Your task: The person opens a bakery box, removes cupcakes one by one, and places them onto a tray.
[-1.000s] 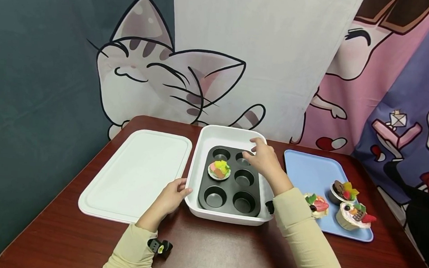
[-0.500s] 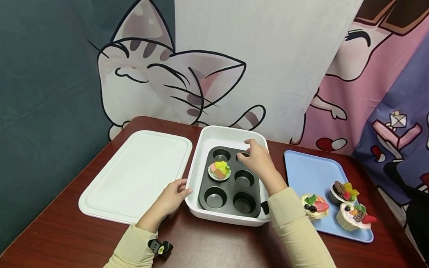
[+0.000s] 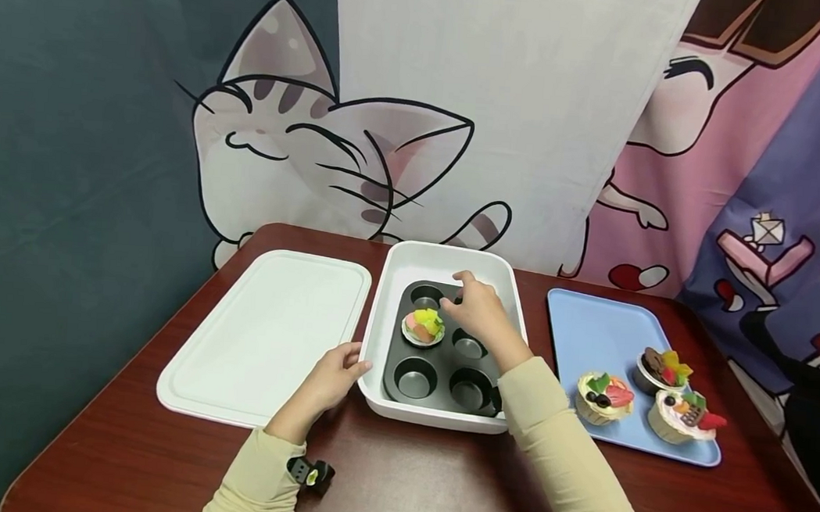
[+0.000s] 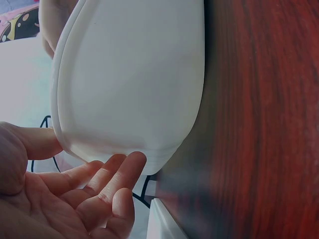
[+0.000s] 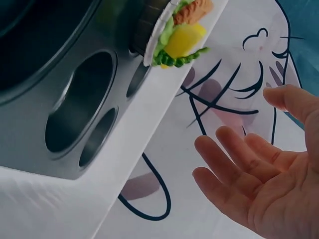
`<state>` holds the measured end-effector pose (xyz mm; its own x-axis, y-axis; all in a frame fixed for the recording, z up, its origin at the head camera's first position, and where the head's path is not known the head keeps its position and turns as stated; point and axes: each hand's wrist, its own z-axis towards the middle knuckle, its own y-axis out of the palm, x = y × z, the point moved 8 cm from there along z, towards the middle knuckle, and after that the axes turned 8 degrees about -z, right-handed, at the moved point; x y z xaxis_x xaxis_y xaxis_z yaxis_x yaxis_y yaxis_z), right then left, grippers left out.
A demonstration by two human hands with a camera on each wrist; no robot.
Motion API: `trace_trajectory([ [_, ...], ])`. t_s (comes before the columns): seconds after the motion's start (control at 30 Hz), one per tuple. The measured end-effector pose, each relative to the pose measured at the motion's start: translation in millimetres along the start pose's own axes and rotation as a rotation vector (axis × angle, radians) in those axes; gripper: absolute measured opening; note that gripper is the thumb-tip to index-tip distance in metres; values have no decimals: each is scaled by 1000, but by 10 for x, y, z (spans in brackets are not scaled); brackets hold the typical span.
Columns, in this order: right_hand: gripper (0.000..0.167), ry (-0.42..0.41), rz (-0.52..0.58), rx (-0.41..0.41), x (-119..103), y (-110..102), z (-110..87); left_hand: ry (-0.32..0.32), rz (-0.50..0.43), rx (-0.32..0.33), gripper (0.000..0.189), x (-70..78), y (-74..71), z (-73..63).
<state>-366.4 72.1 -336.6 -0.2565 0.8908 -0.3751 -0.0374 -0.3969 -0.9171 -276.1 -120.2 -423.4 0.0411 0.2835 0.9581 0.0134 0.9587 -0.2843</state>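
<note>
My left hand holds the near left corner of a deep white pan, thumb at the rim and fingers against the outer wall. Inside the pan lies a dark muffin tin. In its left middle cup sits a cupcake topped with yellow, pink and green pieces; the right wrist view shows its dark side. Above the far right part of the tin, my right hand hovers with fingers spread and nothing in them. That hand hides the far right cup in the head view.
A flat white lid-like board lies left of the pan. On the right, a blue tray bears a strawberry-topped cupcake, a dark-cupped one and another pale one. A printed cat curtain hangs behind the brown table.
My right hand has drifted left and slightly nearer over the muffin tin, fingers still apart. The left hand keeps its place at the pan's corner. The cupcakes have stayed put.
</note>
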Motion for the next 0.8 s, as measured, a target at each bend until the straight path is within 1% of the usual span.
trace_trajectory([
  [0.13,52,-11,2,-2,-28,61,25,-3,-5,0,37,-6,7,3],
  [0.2,52,-21,-11,-4,-49,93,43,-14,-13,4,37,-13,4,7],
  [0.3,53,-25,-34,-25,-79,164,76,-9,-11,1,37,-14,6,10],
  [0.53,63,-1,-92,-118,-132,420,130,-16,-10,0,37,-30,15,21],
  [0.8,74,-62,-206,-230,-237,699,139,-14,-15,-6,37,-21,28,17],
])
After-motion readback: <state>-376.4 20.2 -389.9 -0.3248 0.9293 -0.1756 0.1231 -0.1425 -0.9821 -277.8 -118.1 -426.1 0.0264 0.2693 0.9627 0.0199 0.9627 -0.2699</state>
